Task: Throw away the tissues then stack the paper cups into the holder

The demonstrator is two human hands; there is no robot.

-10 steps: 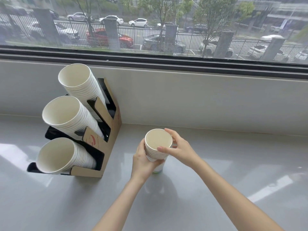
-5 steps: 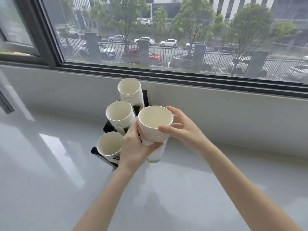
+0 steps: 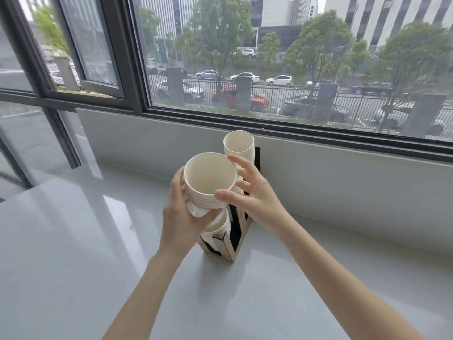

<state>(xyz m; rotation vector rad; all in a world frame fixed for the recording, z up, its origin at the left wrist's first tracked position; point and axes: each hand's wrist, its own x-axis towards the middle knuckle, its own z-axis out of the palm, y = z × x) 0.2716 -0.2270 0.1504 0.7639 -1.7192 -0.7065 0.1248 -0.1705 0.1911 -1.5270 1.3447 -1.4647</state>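
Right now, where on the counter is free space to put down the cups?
Free: the counter left of the holder, and the stretch right of it below the wall. Crowded: in front of the holder, where both hands grip the cups.

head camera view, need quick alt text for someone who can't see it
Two bare hands, left hand and right hand, hold a stack of paper cups in front of a cardboard cup holder on a grey counter by a window.

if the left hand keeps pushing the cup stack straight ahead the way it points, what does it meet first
Probably the cardboard holder just behind the left hand: the held cup stack would likely meet the holder's cups first, though depth is unclear from this single view.
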